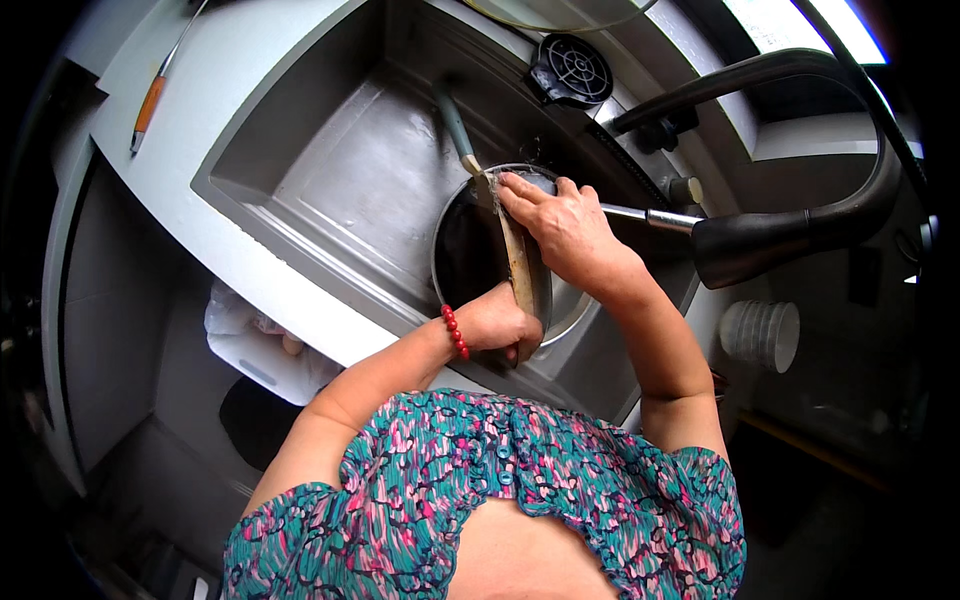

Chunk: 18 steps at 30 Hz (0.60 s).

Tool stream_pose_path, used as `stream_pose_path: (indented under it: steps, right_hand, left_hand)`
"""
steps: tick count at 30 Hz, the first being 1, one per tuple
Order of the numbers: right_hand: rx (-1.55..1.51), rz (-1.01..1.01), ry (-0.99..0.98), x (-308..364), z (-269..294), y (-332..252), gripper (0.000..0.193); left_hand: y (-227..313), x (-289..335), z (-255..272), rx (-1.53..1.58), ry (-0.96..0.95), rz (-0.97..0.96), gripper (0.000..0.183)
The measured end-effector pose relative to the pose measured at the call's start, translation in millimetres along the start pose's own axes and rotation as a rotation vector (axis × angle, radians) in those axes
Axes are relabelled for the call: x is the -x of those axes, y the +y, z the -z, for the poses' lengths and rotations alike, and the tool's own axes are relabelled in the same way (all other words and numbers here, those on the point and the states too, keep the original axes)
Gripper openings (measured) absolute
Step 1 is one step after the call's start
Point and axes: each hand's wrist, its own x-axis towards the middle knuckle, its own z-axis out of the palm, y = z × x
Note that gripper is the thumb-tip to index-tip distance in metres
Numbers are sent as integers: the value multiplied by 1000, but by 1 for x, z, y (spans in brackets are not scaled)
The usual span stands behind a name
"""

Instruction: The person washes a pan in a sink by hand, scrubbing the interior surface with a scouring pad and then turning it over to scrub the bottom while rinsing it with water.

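A frying pan [517, 262] with a grey-green handle [457, 135] is tipped up on its side in the sink, its tan, stained edge facing me. My left hand [500, 320], with a red bead bracelet at the wrist, is closed round the near end of the pan. At the far end, by the handle joint, the fingers of my right hand [570, 228] are bent and pressed together against the pan. Whatever lies under those fingertips is too small to make out. Beneath the pan is a round metal basin [437, 240] with a dark inside, partly covered by both hands.
The grey sink [350, 150] surrounds the basin. A black faucet [750, 245] reaches in from the right, beside a black round grate [578, 70]. An orange-handled tool [150, 110] lies on the white counter [160, 175]. Stacked clear tubs [760, 335] stand at right; a white bin [260, 350] hangs lower left.
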Motion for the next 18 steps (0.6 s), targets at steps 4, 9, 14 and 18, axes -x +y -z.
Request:
stream_pose_path:
  steps: [4, 9, 14, 18]
  right_hand:
    - [88, 115, -22, 38, 9, -16, 54]
    - [79, 59, 55, 15, 11, -11, 48]
    - [-30, 69, 55, -3, -5, 4, 47]
    - [55, 179, -1, 33, 4, -8, 59]
  left_hand:
    - [-2, 2, 8, 22, -71, -44, 10]
    - [0, -1, 6, 14, -39, -9, 9]
    - [3, 6, 5, 16, 11, 10, 8]
    - [-5, 2, 10, 18, -69, -35, 7]
